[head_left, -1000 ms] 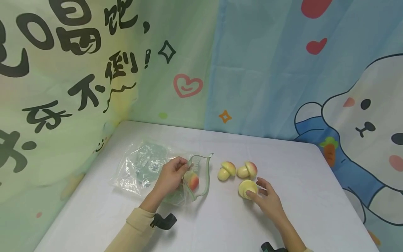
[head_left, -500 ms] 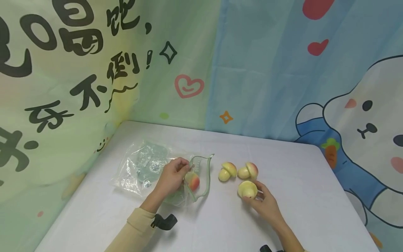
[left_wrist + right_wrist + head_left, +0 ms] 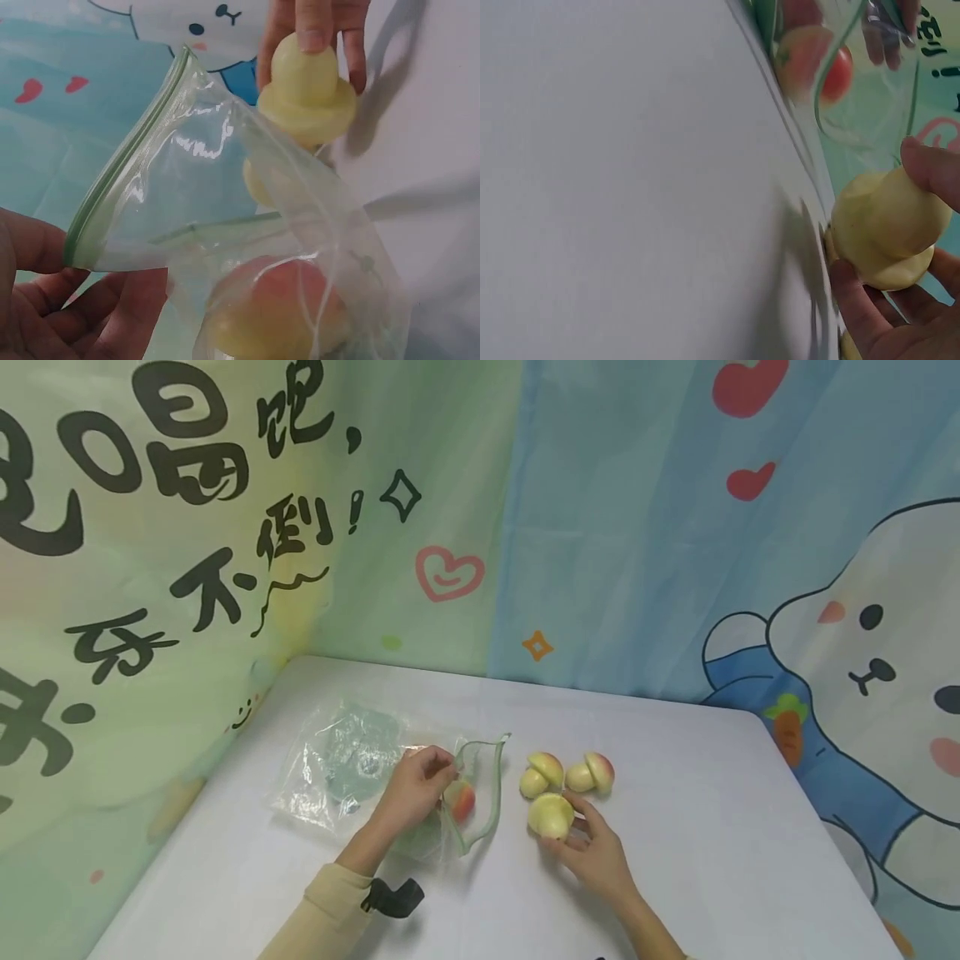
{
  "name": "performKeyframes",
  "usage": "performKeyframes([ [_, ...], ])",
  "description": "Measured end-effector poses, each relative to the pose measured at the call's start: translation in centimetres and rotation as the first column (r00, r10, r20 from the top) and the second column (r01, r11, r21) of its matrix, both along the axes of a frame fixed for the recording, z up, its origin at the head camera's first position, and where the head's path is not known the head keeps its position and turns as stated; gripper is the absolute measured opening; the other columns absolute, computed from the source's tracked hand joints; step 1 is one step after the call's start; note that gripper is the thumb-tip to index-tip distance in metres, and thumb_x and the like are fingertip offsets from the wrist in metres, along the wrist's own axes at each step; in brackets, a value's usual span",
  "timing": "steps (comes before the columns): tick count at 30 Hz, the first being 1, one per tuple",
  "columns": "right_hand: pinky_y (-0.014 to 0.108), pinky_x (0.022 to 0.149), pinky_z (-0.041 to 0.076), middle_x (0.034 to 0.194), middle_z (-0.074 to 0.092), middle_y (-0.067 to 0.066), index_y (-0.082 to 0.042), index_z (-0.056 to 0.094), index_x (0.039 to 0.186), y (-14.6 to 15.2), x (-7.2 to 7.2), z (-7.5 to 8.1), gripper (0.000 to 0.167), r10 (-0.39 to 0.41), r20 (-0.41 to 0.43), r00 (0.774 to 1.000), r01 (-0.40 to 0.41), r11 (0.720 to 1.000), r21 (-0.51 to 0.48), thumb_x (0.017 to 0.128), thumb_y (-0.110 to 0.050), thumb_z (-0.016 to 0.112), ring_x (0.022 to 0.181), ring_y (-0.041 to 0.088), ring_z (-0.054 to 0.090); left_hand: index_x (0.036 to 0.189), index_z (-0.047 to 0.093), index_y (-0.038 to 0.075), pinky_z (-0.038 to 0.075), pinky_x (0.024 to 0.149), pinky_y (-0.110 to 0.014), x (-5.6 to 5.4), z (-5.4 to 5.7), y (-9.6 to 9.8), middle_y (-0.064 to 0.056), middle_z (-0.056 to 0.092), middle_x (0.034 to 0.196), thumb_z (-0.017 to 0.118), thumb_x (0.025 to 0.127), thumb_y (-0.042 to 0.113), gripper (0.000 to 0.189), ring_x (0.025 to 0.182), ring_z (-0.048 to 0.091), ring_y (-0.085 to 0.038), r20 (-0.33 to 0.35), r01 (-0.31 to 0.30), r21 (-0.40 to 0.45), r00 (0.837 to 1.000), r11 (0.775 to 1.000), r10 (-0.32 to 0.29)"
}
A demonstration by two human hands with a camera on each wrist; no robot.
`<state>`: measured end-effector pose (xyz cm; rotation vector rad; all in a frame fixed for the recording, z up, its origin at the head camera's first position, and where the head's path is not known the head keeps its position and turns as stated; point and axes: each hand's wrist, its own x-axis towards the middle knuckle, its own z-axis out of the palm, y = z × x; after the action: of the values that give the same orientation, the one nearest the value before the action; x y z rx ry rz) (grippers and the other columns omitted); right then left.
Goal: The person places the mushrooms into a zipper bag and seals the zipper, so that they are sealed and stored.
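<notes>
My left hand (image 3: pixel 411 789) pinches the rim of a clear zip bag (image 3: pixel 495 793) with a green seal, and its mouth stands apart. A rounded red-and-yellow thing (image 3: pixel 460 800) lies inside; the left wrist view shows it (image 3: pixel 277 311) through the plastic. Right of the bag, my right hand (image 3: pixel 600 858) grips a pale yellow toy mushroom (image 3: pixel 551 817), thumb on the stem and fingers around the cap. In the right wrist view this mushroom (image 3: pixel 900 221) is tilted, stem toward the camera. It is apart from the bag mouth.
Two more toy mushrooms, one on the left (image 3: pixel 542 775) and one on the right (image 3: pixel 591 773), lie behind the held one on the white table (image 3: pixel 720 827). Another crumpled clear bag part (image 3: pixel 322 768) spreads left of my left hand. A printed curtain (image 3: pixel 600 527) stands behind the table.
My right hand has taken a firmer hold of the mushroom and carried it left, closer to the bag. My left hand keeps its pinch on the bag rim in about the same place.
</notes>
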<state>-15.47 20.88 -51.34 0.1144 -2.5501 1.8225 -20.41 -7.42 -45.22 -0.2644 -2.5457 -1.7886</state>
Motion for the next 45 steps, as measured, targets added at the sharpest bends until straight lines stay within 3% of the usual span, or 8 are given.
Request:
performKeyframes([
  [10,0.03,0.093,0.051,0.146,0.043,0.017,-0.007,0.044,0.143,-4.4,-0.7,0.7,0.079,0.081,-0.088,0.993,-0.089,0.992,-0.089,0.074,0.004,0.081,0.127,0.041,0.048,0.098,0.064,0.002,0.055,0.054,-0.028,0.4,-0.5,0.0,-0.013,0.06,0.104,0.061,0.091,0.006,0.008,0.087,0.065,-0.022,0.008,0.001,0.014,1.0,1.0,-0.001],
  [20,0.032,0.093,0.052,0.142,0.048,0.017,-0.004,0.046,0.141,-6.9,-1.4,0.6,0.077,0.144,-0.135,0.98,-0.152,0.987,-0.045,0.073,0.004,0.081,0.124,0.042,0.051,0.101,0.063,0.001,0.054,0.057,-0.028,0.6,-0.5,0.4,-0.011,0.065,0.103,0.061,0.092,0.009,0.013,0.095,0.065,-0.028,-0.012,0.025,-0.011,1.0,1.0,-0.025],
  [25,0.033,0.093,0.052,0.14,0.047,0.022,0.001,0.046,0.139,-7.8,-1.7,0.3,0.077,0.152,-0.166,0.974,-0.154,0.988,0.0,0.072,0.0,0.083,0.122,0.044,0.052,0.101,0.064,0.005,0.055,0.06,-0.028,0.8,-0.6,0.4,-0.01,0.066,0.104,0.061,0.093,0.012,0.011,0.097,0.065,-0.028,-0.002,0.029,-0.024,1.0,0.999,-0.029],
  [31,0.041,0.098,0.049,0.14,0.051,0.017,-0.001,0.047,0.139,-8.6,-2.4,0.1,0.078,0.138,-0.194,0.971,-0.115,0.986,0.124,0.071,-0.004,0.085,0.121,0.036,0.056,0.103,0.063,0.004,0.055,0.059,-0.029,0.8,-0.9,0.4,-0.013,0.067,0.106,0.06,0.094,0.013,0.013,0.093,0.065,-0.025,0.021,0.035,-0.012,0.999,0.999,-0.034],
  [36,0.05,0.095,0.049,0.137,0.055,0.014,-0.003,0.052,0.136,-9.2,-2.7,-0.1,0.075,0.134,-0.246,0.96,-0.08,0.972,0.219,0.07,-0.01,0.087,0.121,0.032,0.056,0.102,0.063,0.005,0.054,0.059,-0.028,0.9,-1.0,0.4,-0.014,0.068,0.104,0.061,0.093,0.012,0.012,0.089,0.065,-0.023,0.02,0.029,-0.003,0.999,1.0,-0.029],
  [40,0.05,0.095,0.049,0.133,0.058,0.014,-0.003,0.054,0.134,-9.7,-2.8,0.0,0.074,0.132,-0.287,0.949,-0.05,0.959,0.277,0.068,-0.011,0.088,0.117,0.031,0.058,0.102,0.063,0.005,0.054,0.06,-0.028,0.9,-0.9,0.4,-0.014,0.068,0.104,0.061,0.093,0.012,0.012,0.09,0.065,-0.023,0.019,0.03,-0.001,0.999,1.0,-0.03],
  [45,0.047,0.102,0.045,0.133,0.058,0.012,-0.004,0.055,0.133,-10.2,-3.1,0.2,0.073,0.142,-0.303,0.942,-0.023,0.931,0.365,0.068,-0.012,0.088,0.123,0.03,0.054,0.103,0.063,0.005,0.054,0.06,-0.028,1.0,-1.0,0.4,-0.014,0.068,0.105,0.061,0.094,0.013,0.013,0.089,0.065,-0.023,0.024,0.034,0.0,0.999,0.999,-0.034],
])
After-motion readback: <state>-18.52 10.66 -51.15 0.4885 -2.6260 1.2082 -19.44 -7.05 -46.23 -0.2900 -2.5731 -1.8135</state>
